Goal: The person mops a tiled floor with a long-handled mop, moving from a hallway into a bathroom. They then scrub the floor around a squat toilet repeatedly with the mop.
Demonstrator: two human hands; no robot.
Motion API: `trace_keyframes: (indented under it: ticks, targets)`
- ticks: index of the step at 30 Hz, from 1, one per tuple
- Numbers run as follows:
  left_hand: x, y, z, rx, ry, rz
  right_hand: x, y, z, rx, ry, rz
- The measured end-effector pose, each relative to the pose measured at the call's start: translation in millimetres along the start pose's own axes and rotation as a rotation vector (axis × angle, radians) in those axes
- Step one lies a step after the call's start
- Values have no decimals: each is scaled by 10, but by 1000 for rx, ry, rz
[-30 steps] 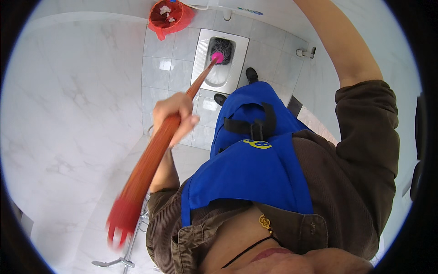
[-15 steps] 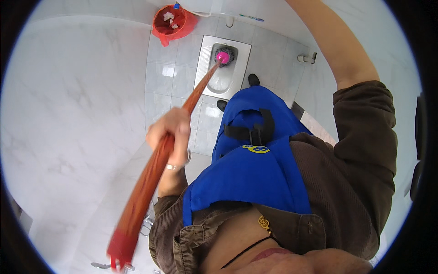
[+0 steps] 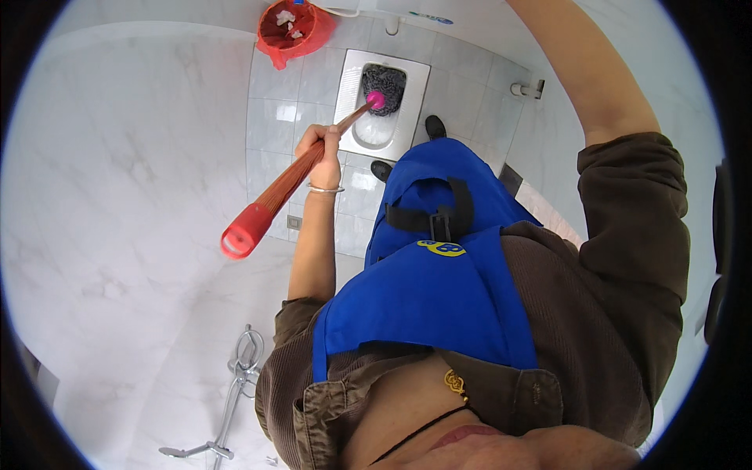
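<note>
My left hand (image 3: 319, 149) is wrapped round the reddish wood-grain handle (image 3: 290, 184) of a mop, partway down its length. The handle's red end cap (image 3: 249, 229), with a hanging slot, points back towards the lower left. A pink socket joins the far end to a dark grey, stringy mop head (image 3: 385, 82). That head lies spread in the basin of a white squat toilet (image 3: 417, 102), over its far part. My right arm (image 3: 583, 70) reaches forward past the top edge, so its hand is out of the picture.
A bin with a red liner (image 3: 313, 39) and crumpled paper stands left of the toilet. My black shoes (image 3: 435, 127) are at its near right. Grey tiles (image 3: 274, 121) cover the floor. A chrome shower fitting (image 3: 231, 403) is at lower left; a pipe fitting (image 3: 529, 90) at right.
My left hand and the handle have moved forward, away from me, and the red end cap has swung up from the lower edge. The mop head now spreads wider in the basin.
</note>
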State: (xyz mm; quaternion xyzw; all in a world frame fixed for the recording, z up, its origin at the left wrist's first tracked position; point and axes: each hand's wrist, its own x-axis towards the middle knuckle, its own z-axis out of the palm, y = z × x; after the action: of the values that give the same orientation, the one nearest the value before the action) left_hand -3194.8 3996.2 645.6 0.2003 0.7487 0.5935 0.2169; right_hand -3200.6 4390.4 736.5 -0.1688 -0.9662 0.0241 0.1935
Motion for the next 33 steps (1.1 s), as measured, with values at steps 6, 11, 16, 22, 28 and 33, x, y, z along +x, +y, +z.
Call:
trace_keyframes:
  ticks: [6,11,16,22,28,33]
  targets:
    - [-223,951,-336,-237,-18,129,-47,-33,167,-157,231,-159]
    - [-483,1617,-734,-179,-78,273,-91,-395,-64,-26,1,9]
    - [-517,1830,-1037,-311,-123,341,-160,-700,-326,-57,63,-36]
    - [-348,2055,-864,-338,-95,379,-230,-298,-297,68,87,-20]
    - [-275,2362,-750,-290,-153,360,-257,53,-205,170,93,5]
    - [-456,2563,-847,-240,-185,351,-300,-10,-299,107,62,23]
